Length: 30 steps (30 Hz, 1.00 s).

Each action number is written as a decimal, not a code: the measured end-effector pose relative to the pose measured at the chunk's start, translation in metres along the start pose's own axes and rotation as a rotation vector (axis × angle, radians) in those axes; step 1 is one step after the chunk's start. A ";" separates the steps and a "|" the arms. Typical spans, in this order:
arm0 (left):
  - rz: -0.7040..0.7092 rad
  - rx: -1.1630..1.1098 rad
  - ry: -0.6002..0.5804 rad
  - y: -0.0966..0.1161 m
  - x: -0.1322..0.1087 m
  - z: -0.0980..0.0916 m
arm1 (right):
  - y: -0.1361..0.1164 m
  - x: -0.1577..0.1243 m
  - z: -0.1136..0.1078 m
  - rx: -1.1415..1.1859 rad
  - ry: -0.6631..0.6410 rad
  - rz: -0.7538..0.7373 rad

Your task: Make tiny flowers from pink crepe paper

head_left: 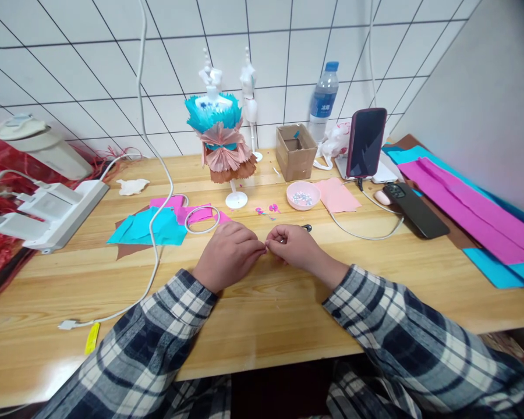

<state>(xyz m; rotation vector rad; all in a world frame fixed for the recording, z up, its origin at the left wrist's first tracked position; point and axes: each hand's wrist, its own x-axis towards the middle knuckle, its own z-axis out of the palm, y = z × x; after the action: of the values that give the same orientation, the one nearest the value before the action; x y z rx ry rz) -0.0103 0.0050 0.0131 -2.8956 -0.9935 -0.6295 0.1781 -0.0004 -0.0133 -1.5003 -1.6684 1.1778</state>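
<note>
My left hand (232, 255) and my right hand (297, 247) meet fingertip to fingertip above the middle of the table. Both are pinched closed, and whatever lies between the fingertips is too small to make out. Just beyond them lie small pink and blue paper bits (268, 209). Behind my right hand sits a pink bowl (293, 201) of small shiny pieces, and a dark-handled tool (307, 227) shows partly past that hand. Farther back stands a small dress form (237, 200) wearing a ruffled paper dress (220, 137) in blue, pink and brown.
Left are blue paper (151, 227), a white ring (202, 220), a cable (156, 233) and a power strip (76, 215). A cardboard box (294, 152), water bottle (324, 102) and propped phone (367, 142) stand at the back. Another phone (417, 210) and pink paper sheets (471, 209) lie right.
</note>
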 end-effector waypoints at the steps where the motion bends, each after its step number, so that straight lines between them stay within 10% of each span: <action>1: 0.007 0.030 0.030 0.000 -0.001 -0.002 | -0.001 0.000 -0.001 0.008 0.008 0.010; 7: -0.322 -0.137 0.245 0.004 -0.004 -0.004 | -0.007 0.002 -0.007 0.161 0.136 0.031; 12: -0.623 -0.658 0.116 0.003 0.002 0.006 | -0.009 -0.001 -0.005 0.274 0.173 0.012; 30: -0.455 -0.437 0.098 0.002 0.002 0.009 | -0.010 -0.006 -0.003 0.332 -0.054 -0.007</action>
<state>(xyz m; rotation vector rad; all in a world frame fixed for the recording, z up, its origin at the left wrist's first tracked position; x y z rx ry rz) -0.0041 0.0056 0.0056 -2.9447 -1.7118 -1.1253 0.1769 -0.0053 -0.0020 -1.2638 -1.4249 1.4227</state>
